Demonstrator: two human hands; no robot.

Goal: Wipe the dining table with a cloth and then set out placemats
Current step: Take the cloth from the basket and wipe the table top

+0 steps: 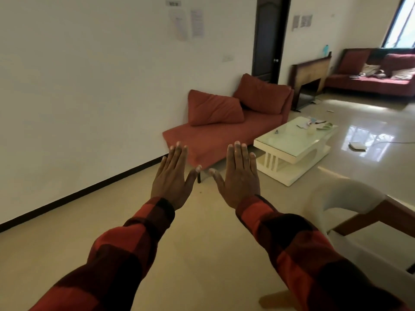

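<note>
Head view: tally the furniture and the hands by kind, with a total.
Red sofas: 2, near sofa, far sofa
Coffee tables: 1, white coffee table
White chairs: 1, chair
Wooden tables: 1, table corner
Hands: 2, left hand, right hand, both flat and empty
Total: 7

Glossy floor, soft cloth, glass and wood

The floor tiles (359, 158) shine glossy; the red sofa (224, 133) is matt cloth, the white coffee table (289, 151) has a smooth glass top, and the checked sleeves (125, 250) look woven.
</note>
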